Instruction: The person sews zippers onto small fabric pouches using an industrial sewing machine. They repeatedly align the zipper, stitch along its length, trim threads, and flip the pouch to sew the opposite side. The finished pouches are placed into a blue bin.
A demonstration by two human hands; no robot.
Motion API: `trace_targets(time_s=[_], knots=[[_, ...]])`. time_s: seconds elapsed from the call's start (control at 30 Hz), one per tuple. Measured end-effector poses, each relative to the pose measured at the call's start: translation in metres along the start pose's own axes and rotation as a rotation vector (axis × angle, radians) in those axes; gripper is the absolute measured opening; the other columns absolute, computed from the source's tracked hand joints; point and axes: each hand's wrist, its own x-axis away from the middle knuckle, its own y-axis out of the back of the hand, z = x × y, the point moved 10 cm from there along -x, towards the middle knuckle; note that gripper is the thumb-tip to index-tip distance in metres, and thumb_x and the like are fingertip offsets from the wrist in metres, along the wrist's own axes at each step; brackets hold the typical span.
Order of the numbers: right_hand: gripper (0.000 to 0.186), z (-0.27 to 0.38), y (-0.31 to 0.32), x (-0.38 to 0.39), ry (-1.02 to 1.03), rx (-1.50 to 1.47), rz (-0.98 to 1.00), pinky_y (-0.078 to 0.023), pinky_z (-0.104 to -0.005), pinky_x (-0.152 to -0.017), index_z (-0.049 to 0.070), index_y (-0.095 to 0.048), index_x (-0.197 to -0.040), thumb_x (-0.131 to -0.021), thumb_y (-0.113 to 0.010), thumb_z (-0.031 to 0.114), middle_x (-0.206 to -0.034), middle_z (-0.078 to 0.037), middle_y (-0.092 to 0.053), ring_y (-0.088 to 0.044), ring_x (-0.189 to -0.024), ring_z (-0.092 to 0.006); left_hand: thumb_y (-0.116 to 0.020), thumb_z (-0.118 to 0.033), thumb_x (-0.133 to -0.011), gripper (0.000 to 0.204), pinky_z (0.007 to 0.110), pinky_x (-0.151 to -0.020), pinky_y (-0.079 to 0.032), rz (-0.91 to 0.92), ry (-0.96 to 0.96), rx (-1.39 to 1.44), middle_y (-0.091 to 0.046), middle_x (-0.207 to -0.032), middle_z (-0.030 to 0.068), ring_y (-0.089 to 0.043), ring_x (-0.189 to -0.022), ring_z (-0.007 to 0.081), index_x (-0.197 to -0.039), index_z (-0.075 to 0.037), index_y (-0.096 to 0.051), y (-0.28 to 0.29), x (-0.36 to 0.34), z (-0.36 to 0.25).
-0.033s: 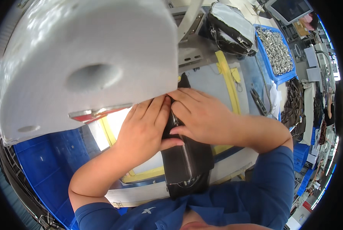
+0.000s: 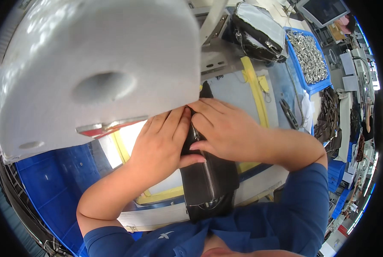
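Note:
A black zippered pouch piece lies lengthwise before me, a silver metal zipper running down it. Its far part goes in beside the white sewing machine head. My left hand lies flat on its left side, fingers stretched forward and thumb out on the zipper. On the right side, my right hand grips the material with bent index finger and thumb near the zipper. Both hands' foremost fingertips come together at the machine head. The needle area is hidden behind the head.
A blue bin stands at the left. Yellow tape marks the work surface. Farther right are black thread snips, a blue tray of metal hooks and a black-and-silver bag. Dark pieces are piled at the right.

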Motion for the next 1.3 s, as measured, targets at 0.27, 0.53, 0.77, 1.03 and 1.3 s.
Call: trace_targets(time_s=[0.27,0.53,0.77,1.03,1.3], knots=[[0.067,0.0,-0.001,0.0,-0.014,-0.004,0.011,-0.045,-0.0449,-0.118,-0.009,-0.06,-0.13,-0.089,-0.078,0.041,-0.144,-0.026,-0.059,-0.058,-0.134,-0.0383,-0.091,-0.055,-0.066,0.102,0.052,-0.115,-0.047,0.008,0.023,0.042,-0.06,-0.144,0.0291,-0.058,-0.132,0.0466,-0.137,0.011,-0.06,0.0,0.0,0.002],[0.062,-0.005,0.003,0.002,-0.027,-0.045,-0.004,-0.048,-0.0446,-0.114,-0.006,-0.063,-0.124,-0.088,-0.079,0.041,-0.142,-0.024,-0.061,-0.061,-0.129,-0.0379,-0.092,-0.054,-0.067,0.099,0.053,-0.116,-0.045,0.041,0.006,0.056,-0.058,-0.146,0.0296,-0.056,-0.135,0.0478,-0.135,0.011,-0.06,-0.002,-0.004,0.001],[0.055,-0.019,0.049,0.022,-0.142,-0.127,-0.007,-0.053,-0.0448,-0.103,-0.003,-0.064,-0.116,-0.085,-0.081,0.039,-0.127,-0.02,-0.066,-0.064,-0.12,-0.0389,-0.085,-0.067,-0.07,0.113,0.055,-0.119,-0.039,0.034,0.019,-0.091,-0.051,-0.159,0.0256,-0.05,-0.141,0.049,-0.148,0.008,-0.052,-0.009,0.008,0.005],[0.023,-0.134,0.156,0.23,-0.928,0.147,-0.339,-0.056,-0.0466,-0.095,0.007,-0.075,-0.108,-0.094,-0.074,0.025,-0.112,-0.013,-0.075,-0.07,-0.107,-0.0352,-0.09,-0.055,-0.069,0.107,0.054,-0.12,-0.036,0.07,0.062,-0.065,-0.049,-0.159,0.0261,-0.046,-0.143,0.0472,-0.145,0.011,-0.053,-0.013,0.004,0.001],[0.033,-0.14,0.135,0.408,-1.458,0.091,-0.025,-0.058,-0.0401,-0.084,0.001,-0.076,-0.101,-0.076,-0.091,0.016,-0.098,-0.013,-0.076,-0.074,-0.095,-0.0302,-0.092,-0.047,-0.067,0.108,0.054,-0.122,-0.035,0.049,0.051,-0.063,-0.048,-0.16,0.0249,-0.044,-0.145,0.0475,-0.148,0.009,-0.05,-0.015,0.008,0.001]])
